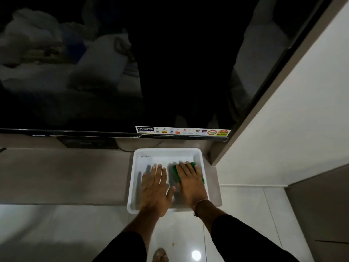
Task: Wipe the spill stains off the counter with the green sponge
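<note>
Head view: left hand [154,188] flat, empty, inside white plastic tray [167,149]; right hand [190,184] flat atop green sponge [175,173]. Risk: pressure tips overhanging tray.

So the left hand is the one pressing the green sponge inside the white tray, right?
Not quite: the head view shows the right hand pressing the green sponge inside the white tray; the left hand lies flat beside it.

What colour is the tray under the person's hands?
Plain white, with no pattern. The tray shows best in the head view, the only one.
</note>
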